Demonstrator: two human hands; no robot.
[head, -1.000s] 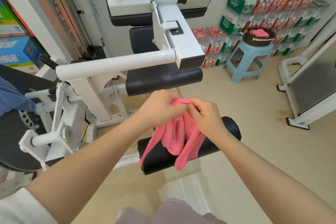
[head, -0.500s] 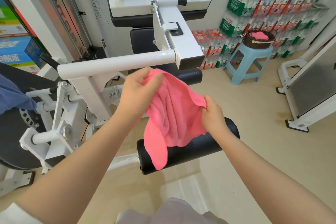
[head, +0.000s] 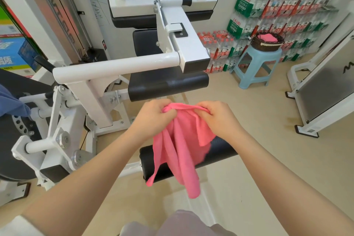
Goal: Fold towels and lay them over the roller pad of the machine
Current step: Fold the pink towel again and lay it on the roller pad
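A pink towel (head: 182,145) hangs bunched from both my hands, just above the black roller pad (head: 218,151) of the white machine. My left hand (head: 155,117) grips its top edge on the left. My right hand (head: 218,119) pinches the same edge on the right. The towel's lower ends dangle in front of the pad and hide its middle. More pink towels (head: 267,37) lie in a dark wicker basket (head: 266,46) on a blue stool (head: 256,67) at the back right.
The machine's white arm (head: 115,67) and a second black pad (head: 168,84) stand just beyond my hands. Packs of bottled water (head: 277,15) are stacked along the back wall. Another white machine frame (head: 321,90) stands at right. Beige floor lies between.
Half a second ago my hands held the towel spread wide and raised. Now they have come down and closer together, and the towel hangs gathered in folds.
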